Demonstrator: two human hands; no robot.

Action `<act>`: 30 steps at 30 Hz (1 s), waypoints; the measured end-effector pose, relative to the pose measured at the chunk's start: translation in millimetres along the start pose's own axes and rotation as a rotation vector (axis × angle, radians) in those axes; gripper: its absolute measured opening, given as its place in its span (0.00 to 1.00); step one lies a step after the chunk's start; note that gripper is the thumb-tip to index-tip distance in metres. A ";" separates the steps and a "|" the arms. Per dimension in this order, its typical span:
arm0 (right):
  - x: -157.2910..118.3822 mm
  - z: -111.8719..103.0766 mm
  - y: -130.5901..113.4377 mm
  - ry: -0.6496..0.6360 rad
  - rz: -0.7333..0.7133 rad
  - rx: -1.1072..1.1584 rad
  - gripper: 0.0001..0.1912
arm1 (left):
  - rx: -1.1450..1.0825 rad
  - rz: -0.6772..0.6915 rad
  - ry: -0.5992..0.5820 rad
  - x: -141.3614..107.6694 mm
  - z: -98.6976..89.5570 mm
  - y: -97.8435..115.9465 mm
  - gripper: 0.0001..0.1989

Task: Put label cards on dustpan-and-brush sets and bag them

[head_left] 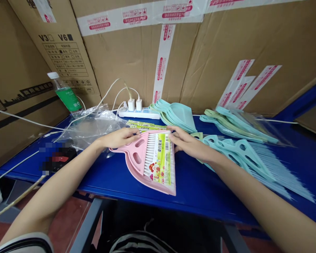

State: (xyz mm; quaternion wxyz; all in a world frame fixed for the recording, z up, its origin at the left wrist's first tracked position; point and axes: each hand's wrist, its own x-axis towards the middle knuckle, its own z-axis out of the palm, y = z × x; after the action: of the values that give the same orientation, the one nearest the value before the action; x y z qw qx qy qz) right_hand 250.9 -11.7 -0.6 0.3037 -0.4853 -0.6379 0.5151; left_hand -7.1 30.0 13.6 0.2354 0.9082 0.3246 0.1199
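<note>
Left hand (123, 137): fingers together, laid on the upper left edge of a pink plastic brush (143, 141) with white bristles and a green-and-white printed card (160, 158). Right hand (185, 140): pinching the upper right corner of the set. The brush lies between both hands, over a matching pink plastic dustpan (151, 183). Beyond: blue counter (197, 193), bearing mint dustpans (183, 116) behind and mint brushes (249, 153) to the right; white power strip (150, 114) at the rear. Brown cardboard (131, 52) walls the back; reddish floor (64, 225) below.
</note>
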 end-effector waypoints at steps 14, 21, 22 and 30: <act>-0.7 24.3 0.4 -0.022 0.218 0.565 0.43 | 0.057 -0.176 0.055 1.9 -0.4 -9.0 0.16; 1.1 23.4 5.3 -0.011 0.154 0.563 0.41 | 0.246 -0.228 0.063 2.5 -0.4 -1.9 0.18; 1.0 23.7 5.5 0.004 0.151 0.560 0.41 | 0.335 -0.281 0.083 1.8 -2.4 -0.7 0.19; 2.4 21.6 6.0 0.125 0.140 0.592 0.44 | 0.976 -0.760 0.225 -9.1 -25.0 9.9 0.18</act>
State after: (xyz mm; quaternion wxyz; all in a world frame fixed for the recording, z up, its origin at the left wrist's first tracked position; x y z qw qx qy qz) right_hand 232.7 -17.3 -12.7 0.4345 -0.4490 -0.4052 0.6674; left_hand -18.1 26.1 39.5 -0.2157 0.7141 0.6649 -0.0392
